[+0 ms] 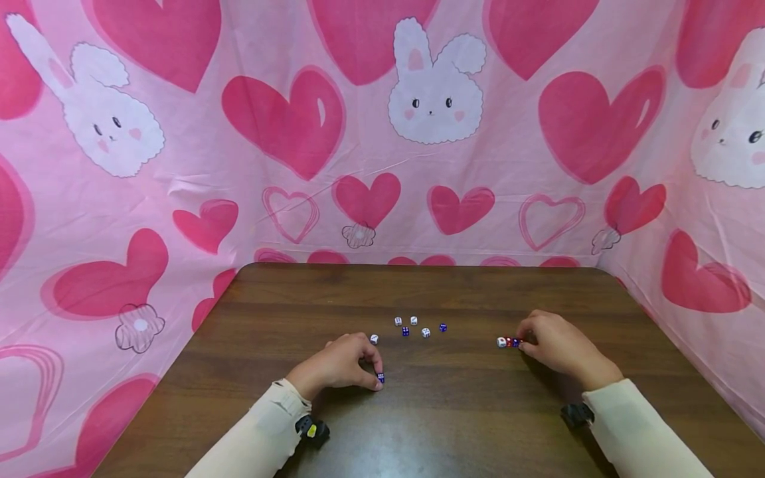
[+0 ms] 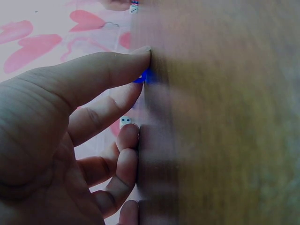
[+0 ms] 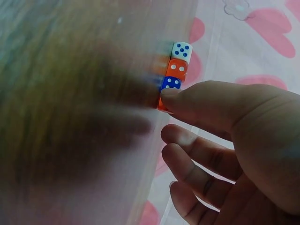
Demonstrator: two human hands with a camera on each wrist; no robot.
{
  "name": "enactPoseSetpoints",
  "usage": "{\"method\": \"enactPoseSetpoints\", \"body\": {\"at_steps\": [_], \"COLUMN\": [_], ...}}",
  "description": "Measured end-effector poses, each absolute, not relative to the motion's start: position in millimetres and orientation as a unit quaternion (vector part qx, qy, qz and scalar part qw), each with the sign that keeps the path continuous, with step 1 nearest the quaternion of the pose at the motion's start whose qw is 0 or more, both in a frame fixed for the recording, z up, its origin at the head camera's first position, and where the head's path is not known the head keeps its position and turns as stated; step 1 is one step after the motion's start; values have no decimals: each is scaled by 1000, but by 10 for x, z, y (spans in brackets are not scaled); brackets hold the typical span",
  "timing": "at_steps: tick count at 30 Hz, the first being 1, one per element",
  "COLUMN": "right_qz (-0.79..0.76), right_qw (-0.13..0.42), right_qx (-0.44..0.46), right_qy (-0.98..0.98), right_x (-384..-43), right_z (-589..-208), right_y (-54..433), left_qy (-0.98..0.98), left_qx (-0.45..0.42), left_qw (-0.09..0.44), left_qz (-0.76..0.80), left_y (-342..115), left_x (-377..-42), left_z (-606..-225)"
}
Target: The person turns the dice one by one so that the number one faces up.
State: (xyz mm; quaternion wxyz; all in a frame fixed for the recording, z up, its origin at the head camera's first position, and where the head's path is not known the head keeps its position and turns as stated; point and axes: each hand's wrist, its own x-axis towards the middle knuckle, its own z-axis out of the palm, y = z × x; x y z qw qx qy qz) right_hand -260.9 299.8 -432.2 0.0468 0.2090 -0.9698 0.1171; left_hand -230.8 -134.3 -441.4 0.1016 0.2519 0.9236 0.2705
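Observation:
Thumb and forefinger of my left hand [image 1: 343, 362] pinch a small blue die [image 1: 380, 377] down at the wooden table. In the left wrist view the blue die [image 2: 140, 76] shows partly between the fingertips. My right hand [image 1: 562, 345] is at the right end of a short row of touching dice: a white die [image 3: 182, 50], a red die [image 3: 177, 69], a blue die [image 3: 171, 83] and another red die [image 3: 164, 105] at the end. Its thumb covers much of that end die, which it pinches; the forefinger is mostly hidden in the right wrist view.
Loose dice lie between the hands, farther back: a white die [image 1: 374, 339] just beyond the left hand, more white dice, a blue die [image 1: 405, 330] and another blue die [image 1: 443, 327]. The brown table [image 1: 418, 425] ends at a pink heart-patterned cloth [image 1: 382, 153].

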Motion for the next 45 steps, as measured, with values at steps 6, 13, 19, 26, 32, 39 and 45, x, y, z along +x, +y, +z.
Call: {"method": "enactPoseSetpoints", "body": {"at_steps": [6, 13, 19, 26, 32, 39, 45], "right_qz": [113, 115, 123, 135, 134, 123, 124], "right_qw": [52, 53, 54, 51, 61, 52, 42], "right_qx": [215, 219, 228, 229, 257, 279, 290], "right_qy": [-969, -968, -965, -963, -955, -951, -948], "right_x": [-2615, -2622, -2608, -2590, -2647, -2769, -2875], "right_z": [-4333, -4343, -4325, -4244, -4183, -4159, -4234], "right_y": [2974, 2954, 2956, 2896, 2753, 2416, 2126], "left_qy": [924, 924, 925, 926, 921, 922, 921], "left_qx": [250, 249, 257, 253, 256, 256, 251], "left_qw": [104, 103, 96, 100, 103, 105, 109], "left_qz": [270, 270, 263, 263, 274, 272, 277], "left_y": [-1363, -1370, -1377, -1363, -1328, -1324, -1343], "left_x": [-2308, -2295, -2292, -2291, -2301, -2314, -2295], "left_z": [-4426, -4424, -4416, -4426, -4425, -4416, -4406]}}
